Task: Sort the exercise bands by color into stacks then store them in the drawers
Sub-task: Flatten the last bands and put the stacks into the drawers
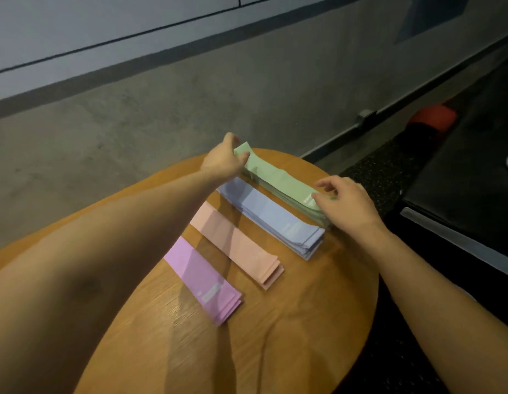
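Four stacks of flat exercise bands lie side by side on a round wooden table. Farthest away is the green stack. Then come the blue stack, the pink stack and, nearest, the purple stack. My left hand pinches the far end of the green stack, whose top band lifts slightly there. My right hand grips the green stack's near end with curled fingers. My left forearm crosses over the far ends of the other stacks and hides them.
A grey concrete floor lies beyond the table. A dark mat and a black bench stand to the right. A red and black object rests on the floor at the far right. No drawers are in view.
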Demonstrator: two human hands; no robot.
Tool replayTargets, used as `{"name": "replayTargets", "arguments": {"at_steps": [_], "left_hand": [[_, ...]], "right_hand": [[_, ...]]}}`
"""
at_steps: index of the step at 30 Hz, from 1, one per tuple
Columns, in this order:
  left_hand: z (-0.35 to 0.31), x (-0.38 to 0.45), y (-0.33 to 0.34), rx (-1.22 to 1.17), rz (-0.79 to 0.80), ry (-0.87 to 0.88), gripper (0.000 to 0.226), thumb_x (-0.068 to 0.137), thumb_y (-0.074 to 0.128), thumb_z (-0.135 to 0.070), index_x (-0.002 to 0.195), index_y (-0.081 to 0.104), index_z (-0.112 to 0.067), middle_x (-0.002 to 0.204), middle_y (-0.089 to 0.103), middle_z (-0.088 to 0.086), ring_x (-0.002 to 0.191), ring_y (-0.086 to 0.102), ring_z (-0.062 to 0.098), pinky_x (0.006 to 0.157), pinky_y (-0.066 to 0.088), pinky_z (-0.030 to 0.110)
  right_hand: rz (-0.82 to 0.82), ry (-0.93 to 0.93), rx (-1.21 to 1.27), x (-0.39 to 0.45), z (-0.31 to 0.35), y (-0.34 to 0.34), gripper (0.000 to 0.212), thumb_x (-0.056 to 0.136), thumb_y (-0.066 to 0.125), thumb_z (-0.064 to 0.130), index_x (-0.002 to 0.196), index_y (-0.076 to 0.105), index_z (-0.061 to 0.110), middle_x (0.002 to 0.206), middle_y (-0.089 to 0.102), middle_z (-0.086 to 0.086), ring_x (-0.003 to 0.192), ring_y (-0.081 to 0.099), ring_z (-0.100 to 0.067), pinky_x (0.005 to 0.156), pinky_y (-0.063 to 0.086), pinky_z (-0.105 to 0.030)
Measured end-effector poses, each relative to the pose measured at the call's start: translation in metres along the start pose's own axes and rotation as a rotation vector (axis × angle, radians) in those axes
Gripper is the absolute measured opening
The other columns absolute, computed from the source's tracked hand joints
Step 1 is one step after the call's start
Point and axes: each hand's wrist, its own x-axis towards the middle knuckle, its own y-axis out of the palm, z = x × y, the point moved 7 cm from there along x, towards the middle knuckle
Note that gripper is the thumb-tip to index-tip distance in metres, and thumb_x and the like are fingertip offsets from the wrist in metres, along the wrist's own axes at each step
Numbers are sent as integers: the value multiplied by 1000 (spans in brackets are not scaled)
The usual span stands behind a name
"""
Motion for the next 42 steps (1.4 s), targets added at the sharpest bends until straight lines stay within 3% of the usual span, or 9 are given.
{"name": "replayTargets", "arguments": {"at_steps": [5, 9, 13, 22, 27, 31, 36, 40, 42], "left_hand": [[-8, 29, 13, 53, 68, -28, 52, 100, 55, -42, 143, 37, -19, 137, 57, 9, 107, 58, 24, 82, 45, 34], [0, 47, 31, 69, 215, -97, 63, 97, 62, -34, 150, 31, -22, 142, 51, 10, 118, 56, 28, 93, 48, 36], [6, 59, 40, 91, 351, -160, 78, 93, 70, -26, 156, 24, -25, 147, 43, 12, 111, 47, 25, 88, 45, 33], [10, 76, 47, -57, 435, -246, 80, 86, 78, -10, 153, 36, -21, 145, 45, 9, 120, 49, 28, 94, 48, 34], [4, 75, 45, 5, 381, -200, 78, 84, 80, -13, 151, 40, -16, 142, 48, 8, 129, 49, 31, 105, 46, 41], [-2, 69, 39, -11, 331, -138, 67, 83, 80, -10, 143, 50, -13, 134, 55, 7, 124, 53, 30, 104, 48, 42], [-19, 57, 12, -94, 263, -31, 54, 80, 80, -4, 130, 63, -14, 121, 64, 4, 111, 61, 23, 93, 53, 36], [-25, 30, -25, -240, 200, 52, 47, 79, 82, -2, 118, 63, -18, 108, 65, 2, 94, 64, 18, 76, 53, 25], [-21, 10, -45, -290, 165, 95, 46, 76, 84, -3, 114, 63, -20, 103, 68, 3, 90, 66, 17, 77, 57, 24]], "right_hand": [[-47, 70, 57, 21, -25, -1, 30, 94, 58, 47, 120, 63, 34, 122, 59, 6, 120, 50, -20, 100, 46, -43], [156, 147, 82, 23, -45, 20, 44, 89, 65, 51, 128, 60, 32, 126, 61, 5, 118, 55, -19, 99, 50, -47], [172, 147, 91, 23, -53, 24, 54, 86, 69, 54, 133, 56, 33, 129, 60, 7, 115, 57, -17, 97, 51, -44], [302, 187, 15, 31, -52, 22, 64, 82, 73, 56, 135, 59, 22, 128, 62, 1, 103, 55, -15, 87, 48, -33], [439, 198, -12, 37, -46, 25, 49, 85, 72, 51, 122, 68, 18, 100, 64, 5, 92, 59, -14, 78, 46, -31], [445, 205, -16, 36, -49, 27, 51, 83, 73, 55, 117, 66, 18, 114, 63, 1, 103, 60, -18, 87, 51, -35], [416, 218, 102, 27, -50, 34, 47, 84, 76, 44, 116, 50, 23, 105, 54, 7, 89, 53, -9, 63, 38, -25], [312, 252, 220, 18, -53, 17, 62, 81, 81, 39, 135, 57, 20, 126, 64, 0, 106, 62, -17, 88, 53, -37], [280, 196, 225, 11, -46, 4, 54, 83, 79, 35, 132, 62, 22, 122, 68, 1, 105, 65, -17, 92, 55, -39]]}}
